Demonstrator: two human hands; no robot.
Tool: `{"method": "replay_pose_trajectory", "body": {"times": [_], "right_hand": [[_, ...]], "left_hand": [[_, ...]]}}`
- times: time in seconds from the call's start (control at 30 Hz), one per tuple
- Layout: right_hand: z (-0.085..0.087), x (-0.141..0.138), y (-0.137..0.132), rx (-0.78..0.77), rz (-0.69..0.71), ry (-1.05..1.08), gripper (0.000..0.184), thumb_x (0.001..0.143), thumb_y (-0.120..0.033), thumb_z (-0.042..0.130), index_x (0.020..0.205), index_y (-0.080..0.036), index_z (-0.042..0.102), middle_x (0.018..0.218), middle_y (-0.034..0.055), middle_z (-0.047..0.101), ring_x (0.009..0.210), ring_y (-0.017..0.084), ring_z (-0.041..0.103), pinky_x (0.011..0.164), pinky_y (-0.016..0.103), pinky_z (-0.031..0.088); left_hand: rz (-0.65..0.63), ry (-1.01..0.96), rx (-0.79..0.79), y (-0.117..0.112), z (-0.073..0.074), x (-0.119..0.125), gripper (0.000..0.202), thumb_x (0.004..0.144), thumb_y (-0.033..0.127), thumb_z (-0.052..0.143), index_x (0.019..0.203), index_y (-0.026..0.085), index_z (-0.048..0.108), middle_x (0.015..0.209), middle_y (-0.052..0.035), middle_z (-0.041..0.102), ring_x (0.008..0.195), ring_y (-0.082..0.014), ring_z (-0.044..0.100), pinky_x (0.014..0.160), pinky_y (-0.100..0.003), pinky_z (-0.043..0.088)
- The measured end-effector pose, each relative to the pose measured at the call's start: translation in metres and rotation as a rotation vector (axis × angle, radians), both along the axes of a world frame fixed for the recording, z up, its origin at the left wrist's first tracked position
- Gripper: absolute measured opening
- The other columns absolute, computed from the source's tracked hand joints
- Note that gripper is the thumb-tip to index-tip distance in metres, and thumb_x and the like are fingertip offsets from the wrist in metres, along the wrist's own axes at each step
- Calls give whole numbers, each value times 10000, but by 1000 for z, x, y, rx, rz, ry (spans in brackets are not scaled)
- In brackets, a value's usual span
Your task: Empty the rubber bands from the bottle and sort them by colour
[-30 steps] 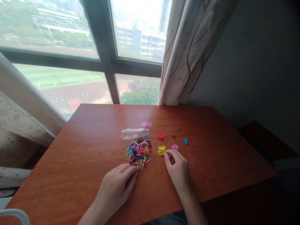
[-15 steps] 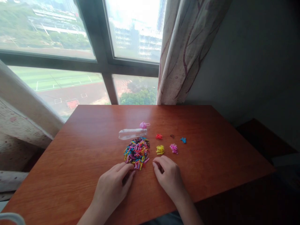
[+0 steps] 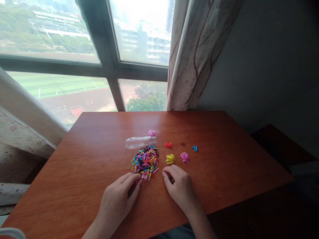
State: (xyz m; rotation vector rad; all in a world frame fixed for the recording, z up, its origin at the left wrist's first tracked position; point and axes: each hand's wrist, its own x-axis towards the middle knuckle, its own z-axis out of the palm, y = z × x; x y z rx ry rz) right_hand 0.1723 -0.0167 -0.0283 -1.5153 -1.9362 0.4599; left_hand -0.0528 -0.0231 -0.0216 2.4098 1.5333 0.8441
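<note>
A heap of mixed-colour small rubber bands [image 3: 146, 161] lies on the wooden table. At its near left edge rests my left hand [image 3: 122, 192], fingers curled, with thumb and forefinger tips close together by the bands; anything between them is hidden. My right hand [image 3: 178, 182] is apart from the heap, on its right, with thumb and forefinger pinched; I cannot make out anything in them. Just beyond that hand sit a yellow bunch of bands [image 3: 170, 159] and a pink bunch [image 3: 184, 157]. Farther back are a red bunch [image 3: 168, 144], a dark band [image 3: 183, 144] and a blue bunch [image 3: 194, 148].
Behind the heap, a clear plastic bottle-shaped container [image 3: 139, 142] lies on its side, a pink cap [image 3: 152, 133] at its right end. The table [image 3: 82, 166] reaches to a window with curtains [image 3: 196, 56]. A white curved object [image 3: 12, 230] shows at lower left.
My left hand has shifted very slightly to the left at the heap's edge. My right hand and the sorted bunches look unchanged.
</note>
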Motion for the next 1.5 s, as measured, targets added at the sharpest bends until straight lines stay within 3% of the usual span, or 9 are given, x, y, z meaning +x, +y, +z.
{"method": "replay_pose_trajectory", "body": {"times": [0.33,0.83,0.97,1.07,1.13,1.3,1.5], "right_hand": [[0,0,-1,22,-2,-10,142,887,-142,523,807,-219,611,745,3,613,693,156,575,646,265,385],[2,-2,-1,25,-9,-12,152,896,-144,519,817,-223,622,740,4,613,698,159,580,652,263,391],[0,-2,-1,34,-10,-32,147,887,-131,528,817,-223,620,745,6,615,717,165,586,671,264,395],[-1,-3,-2,38,-12,-46,144,883,-128,530,825,-224,619,757,9,623,734,168,593,685,263,396],[-1,-3,-2,40,-6,-46,143,887,-131,522,835,-224,617,764,10,629,739,169,597,684,259,395],[-4,-1,-1,55,-33,-72,129,850,-118,506,816,-218,580,777,13,635,737,177,603,647,261,371],[-4,-1,-2,14,-20,-98,123,851,-121,507,788,-212,559,772,12,626,728,180,596,632,275,348]], "left_hand": [[-37,-109,10,0,3,-1,147,936,292,517,929,243,655,854,9,737,739,-142,704,667,-219,541],[-54,-142,39,-2,0,-4,132,924,267,530,945,231,655,851,-3,741,725,-140,708,666,-207,552],[-84,-138,47,2,6,2,138,930,279,532,934,224,659,836,-11,737,708,-139,701,650,-203,539],[-146,-75,20,15,19,17,158,944,291,520,910,217,655,791,-10,719,652,-133,672,596,-209,503],[-191,4,-24,30,32,34,190,957,288,487,905,211,653,809,-22,719,702,-151,676,638,-233,500],[-308,204,-179,76,61,95,179,909,275,527,862,225,692,840,-28,734,746,-184,689,625,-253,475],[-315,274,-222,108,60,152,223,892,301,529,836,201,721,763,-83,740,687,-230,696,575,-283,462]]}}
